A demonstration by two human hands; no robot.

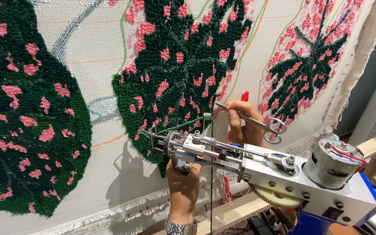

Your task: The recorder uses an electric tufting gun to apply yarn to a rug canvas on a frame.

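A: Quick rundown, what's each hand on?

B: Left hand (183,180) is closed round the front grip of the tufting gun (275,167), coming up from below, wristwatch (180,227) at the bottom edge. Right hand (242,122) is pinched on small scissors (249,118), fingers on the shanks, not thru the loops. It sits against the backing cloth (92,56), just behind the gun.

A: Where's the gun vs. the cloth?

B: Nose is at the lower edge of the middle leaf (183,65), the dk green pile w/ pink flecks. Can't tell if the needle's in the cloth or just touching. Body runs back to the lower right, w/ motor (329,163) and pale gear (275,198) toward the camera. Green yarn (211,174) drops straight down from the guide spring, past the wooden frame (231,213).

A: And the scissor tips?

B: Pointing left, just above the spring, at the leaf's right edge. Blades look together. A red tuft (245,95) sits right above the fingers.

A: So which step, you reckon?

B: Looks like a tidy-up at the leaf's edge, not stitching: gun's parked in one hand, scissors are the live tool. That's my read only.

A: What would a snip there need?

B: Tips kept clear of the feed yarn and flat to the pile, so the cloth isn't nicked. Gun held steady meanwhile, since it's heavy at the back and only one hand is on it.
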